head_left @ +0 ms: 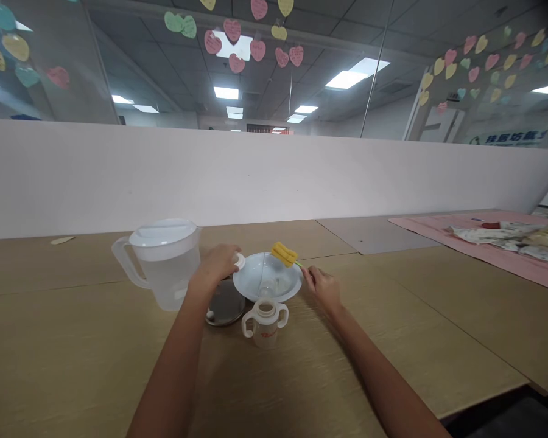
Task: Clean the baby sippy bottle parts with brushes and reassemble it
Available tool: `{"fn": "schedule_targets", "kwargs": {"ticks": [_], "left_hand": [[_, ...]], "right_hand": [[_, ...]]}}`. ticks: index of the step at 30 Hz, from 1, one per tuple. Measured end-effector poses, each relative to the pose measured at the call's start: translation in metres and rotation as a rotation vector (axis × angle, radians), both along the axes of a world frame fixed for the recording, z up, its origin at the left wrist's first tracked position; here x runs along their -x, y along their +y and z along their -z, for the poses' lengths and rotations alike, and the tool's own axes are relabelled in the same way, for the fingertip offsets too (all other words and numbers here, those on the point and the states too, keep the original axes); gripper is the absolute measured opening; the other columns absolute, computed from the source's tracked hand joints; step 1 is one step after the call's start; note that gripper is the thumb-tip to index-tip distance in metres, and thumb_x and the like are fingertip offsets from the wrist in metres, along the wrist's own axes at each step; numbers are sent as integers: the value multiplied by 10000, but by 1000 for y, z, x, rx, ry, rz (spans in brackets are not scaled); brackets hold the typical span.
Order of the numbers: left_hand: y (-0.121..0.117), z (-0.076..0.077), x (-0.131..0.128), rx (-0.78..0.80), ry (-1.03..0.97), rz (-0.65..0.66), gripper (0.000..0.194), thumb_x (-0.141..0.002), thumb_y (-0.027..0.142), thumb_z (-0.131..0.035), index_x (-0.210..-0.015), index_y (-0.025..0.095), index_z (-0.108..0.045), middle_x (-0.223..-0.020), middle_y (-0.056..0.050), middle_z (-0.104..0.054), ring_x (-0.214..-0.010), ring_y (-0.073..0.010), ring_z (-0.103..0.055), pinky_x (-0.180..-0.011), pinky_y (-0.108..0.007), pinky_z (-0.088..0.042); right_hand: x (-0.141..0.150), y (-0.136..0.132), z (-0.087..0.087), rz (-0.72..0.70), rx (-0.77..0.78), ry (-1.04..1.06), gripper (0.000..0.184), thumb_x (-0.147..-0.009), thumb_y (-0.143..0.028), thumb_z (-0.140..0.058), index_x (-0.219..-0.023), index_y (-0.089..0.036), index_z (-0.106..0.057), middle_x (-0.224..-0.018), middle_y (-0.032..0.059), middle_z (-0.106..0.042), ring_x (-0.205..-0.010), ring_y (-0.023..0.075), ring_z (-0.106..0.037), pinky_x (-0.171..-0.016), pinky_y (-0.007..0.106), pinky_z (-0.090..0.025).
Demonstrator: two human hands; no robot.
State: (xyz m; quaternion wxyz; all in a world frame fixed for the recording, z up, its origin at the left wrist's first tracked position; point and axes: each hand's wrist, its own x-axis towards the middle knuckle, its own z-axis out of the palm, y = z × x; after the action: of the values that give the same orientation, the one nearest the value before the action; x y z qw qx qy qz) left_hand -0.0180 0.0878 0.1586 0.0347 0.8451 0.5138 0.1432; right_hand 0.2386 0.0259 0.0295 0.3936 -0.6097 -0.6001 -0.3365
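My left hand (219, 263) is closed on a small white bottle cap (239, 261) at the left rim of a white bowl (249, 277). In my right hand (324, 289) is the thin green handle of a sponge bottle brush (284, 254), its yellow head over the bowl's far right rim. A clear piece, perhaps a bottle teat (268, 287), lies inside the bowl. In front of the bowl stands an uncapped clear baby bottle (265, 333) with two white handles and red print. Partly behind my left forearm is a dark round lid or plate (228, 302).
To the left stands a clear lidded pitcher (171, 277). A flat wooden piece (63, 240) lies farther left. At the right, a pink cloth (438, 234) carries crumpled fabric (497, 237). A white low wall (265, 176) bounds the table's back.
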Motion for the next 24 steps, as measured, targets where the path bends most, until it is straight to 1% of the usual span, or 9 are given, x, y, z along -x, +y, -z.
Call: {"fn": "schedule_targets", "kwargs": {"ticks": [1,3,8,11,14,16,18,21,24], "left_hand": [[2,2,3,11,34,-37,519,-623,140,-647,-1137,170,-586,-1118,-104,-622,-1041,-272,-563,-872,-320,-436],[5,4,8,39,58,-67,556,-606,139,-660,-1155,160,-573,-1124,-109,-620,-1034,-262,-567,-861,-298,-436],[8,4,9,91,80,-81,516,-668,287,-638,-1170,204,-552,-1109,-89,-630,-1002,-234,-585,-799,-267,-448],[13,7,8,127,119,-111,473,-668,334,-638,-1118,202,-585,-1134,-111,-616,-1022,-256,-575,-793,-286,-447],[20,17,11,188,184,-151,334,-600,244,-680,-923,158,-665,-1034,-159,-652,-926,-294,-613,-731,-325,-461],[25,23,14,232,220,-161,253,-544,152,-693,-796,137,-682,-927,-170,-677,-832,-297,-636,-682,-332,-467],[29,29,15,258,233,-150,262,-501,101,-700,-758,149,-683,-885,-149,-688,-806,-280,-639,-670,-320,-468],[33,37,13,288,218,-101,331,-458,90,-720,-766,206,-685,-885,-83,-700,-817,-237,-633,-677,-277,-467],[37,46,9,336,194,-61,301,-406,81,-733,-677,200,-680,-790,-61,-706,-734,-231,-638,-647,-288,-476]], "right_hand": [[0,0,0,-5,9,13,549,-954,-443,-259,-602,-149,-561,-518,24,-562,-428,80,-427,-464,233,-204],[0,0,1,-24,13,22,551,-953,-449,-258,-604,-147,-559,-516,24,-561,-432,81,-433,-465,231,-205],[3,0,1,-42,13,39,548,-950,-449,-262,-602,-145,-558,-514,29,-563,-430,85,-437,-465,233,-199],[3,0,1,-43,19,52,535,-944,-444,-280,-605,-146,-567,-509,28,-553,-430,85,-432,-464,234,-197],[3,0,2,-49,32,57,525,-941,-442,-290,-605,-146,-564,-506,23,-543,-430,84,-429,-462,232,-197],[3,0,3,-49,43,64,529,-940,-449,-286,-602,-147,-558,-513,23,-547,-435,85,-433,-462,228,-198],[2,0,4,-44,51,68,532,-940,-454,-280,-607,-148,-560,-520,24,-553,-440,88,-437,-464,225,-201],[2,0,5,-51,58,67,529,-940,-454,-279,-620,-146,-568,-527,25,-557,-442,88,-435,-471,225,-205],[2,0,5,-58,62,65,525,-937,-454,-288,-611,-146,-561,-525,23,-555,-443,88,-434,-470,225,-205]]}}
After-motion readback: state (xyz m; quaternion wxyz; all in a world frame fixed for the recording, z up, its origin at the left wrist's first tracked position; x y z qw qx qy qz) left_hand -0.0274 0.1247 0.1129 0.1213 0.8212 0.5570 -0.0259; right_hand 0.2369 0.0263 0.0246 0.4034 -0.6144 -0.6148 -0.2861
